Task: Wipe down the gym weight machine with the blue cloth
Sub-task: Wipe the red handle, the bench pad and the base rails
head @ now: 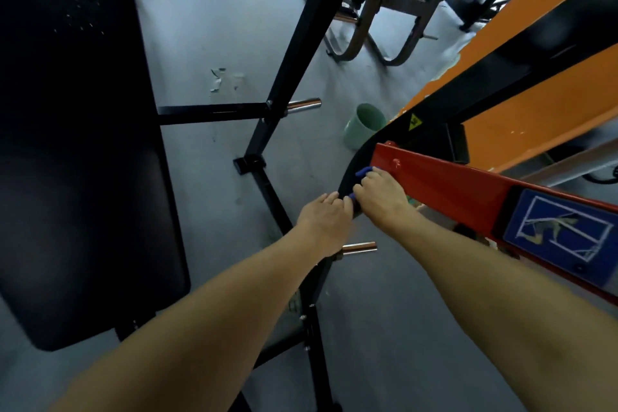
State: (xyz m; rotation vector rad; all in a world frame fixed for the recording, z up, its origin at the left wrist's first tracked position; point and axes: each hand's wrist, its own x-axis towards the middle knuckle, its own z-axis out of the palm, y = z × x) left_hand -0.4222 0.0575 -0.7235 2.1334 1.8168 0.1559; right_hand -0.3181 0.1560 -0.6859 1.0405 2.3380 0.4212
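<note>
The weight machine has a red beam (444,191) running from the right toward the centre and a curved black plate (359,160) at its end. My right hand (381,196) grips the blue cloth (363,173) against that black plate, beside the red beam's end; only small bits of cloth show past the fingers. My left hand (326,214) sits just to the left with its fingers curled over the lower edge of the black plate, touching the right hand.
A large black pad (77,144) fills the left. A black frame (284,70) with chrome pegs (304,104) crosses the grey floor. A green bucket (366,125) stands behind the plate. An orange wall (535,104) is at right, other equipment farther back.
</note>
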